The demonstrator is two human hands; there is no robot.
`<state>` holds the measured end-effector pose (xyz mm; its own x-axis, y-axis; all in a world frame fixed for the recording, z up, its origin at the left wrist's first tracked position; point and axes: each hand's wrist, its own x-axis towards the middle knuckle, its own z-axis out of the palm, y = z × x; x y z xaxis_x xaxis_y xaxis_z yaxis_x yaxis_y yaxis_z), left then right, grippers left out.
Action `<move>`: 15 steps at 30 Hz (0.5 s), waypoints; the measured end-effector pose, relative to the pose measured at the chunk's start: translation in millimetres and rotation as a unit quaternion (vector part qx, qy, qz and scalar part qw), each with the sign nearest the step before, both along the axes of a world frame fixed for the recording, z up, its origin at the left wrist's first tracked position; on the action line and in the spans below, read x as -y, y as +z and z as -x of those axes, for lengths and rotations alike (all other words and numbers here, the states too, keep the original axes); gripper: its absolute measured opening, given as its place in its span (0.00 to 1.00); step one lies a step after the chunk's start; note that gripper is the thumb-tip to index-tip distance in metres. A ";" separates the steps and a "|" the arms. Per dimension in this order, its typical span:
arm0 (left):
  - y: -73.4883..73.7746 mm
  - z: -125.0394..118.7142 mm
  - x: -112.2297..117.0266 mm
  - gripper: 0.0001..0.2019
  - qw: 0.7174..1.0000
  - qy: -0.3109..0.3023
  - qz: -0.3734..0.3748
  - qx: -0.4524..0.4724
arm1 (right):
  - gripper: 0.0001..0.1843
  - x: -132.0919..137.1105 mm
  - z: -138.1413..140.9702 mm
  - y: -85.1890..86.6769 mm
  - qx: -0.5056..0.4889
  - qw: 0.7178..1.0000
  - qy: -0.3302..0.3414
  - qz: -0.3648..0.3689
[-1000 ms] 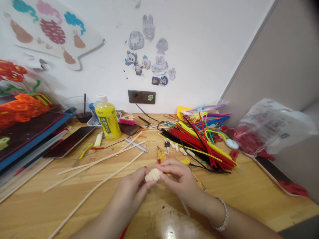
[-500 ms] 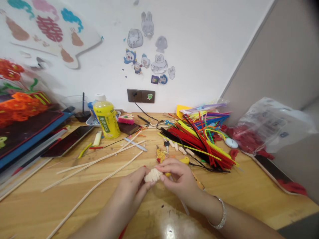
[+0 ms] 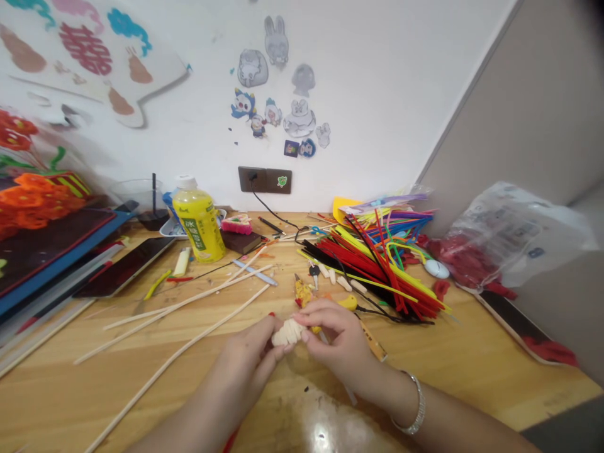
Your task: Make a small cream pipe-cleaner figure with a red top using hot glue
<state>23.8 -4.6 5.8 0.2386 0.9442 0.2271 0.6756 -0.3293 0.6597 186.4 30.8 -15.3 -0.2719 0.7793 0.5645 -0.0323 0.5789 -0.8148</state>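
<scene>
A small cream ridged piece (image 3: 288, 333), looking like tightly wound pipe cleaner, is pinched between both hands above the table. My left hand (image 3: 252, 352) grips its left end with thumb and index finger. My right hand (image 3: 337, 340), with a silvery bracelet at the wrist, closes thumb and fingers on its right end. Just behind the right hand lies a yellow hot glue gun (image 3: 348, 302), partly hidden by the fingers. Long cream pipe cleaners (image 3: 189, 343) stretch over the table to the left. Several short cream pieces (image 3: 344, 284) lie beyond the right hand.
A heap of coloured pipe cleaners (image 3: 372, 264) lies at the right, near a plastic bag (image 3: 514, 233). A yellow drink bottle (image 3: 198, 223), a dark tablet (image 3: 127, 267) and a lighter (image 3: 182, 262) are at the left. A black cable (image 3: 271, 214) runs from the wall socket (image 3: 265, 180).
The view has shifted slightly, so the surroundings sit a little further left and up. Both hands keep their hold on the cream piece, with hardly any movement.
</scene>
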 end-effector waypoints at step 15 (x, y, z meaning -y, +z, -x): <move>5.3 5.2 -2.9 0.05 0.999 0.000 0.027 0.032 | 0.12 -10.1 -12.5 15.8 0.064 0.994 0.084 -0.022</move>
<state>18.6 -1.7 11.1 0.2261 0.9551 0.1913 0.6312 -0.2933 0.7181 198.9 40.9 0.5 -0.4674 0.6927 0.5492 -0.0288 0.6090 -0.7926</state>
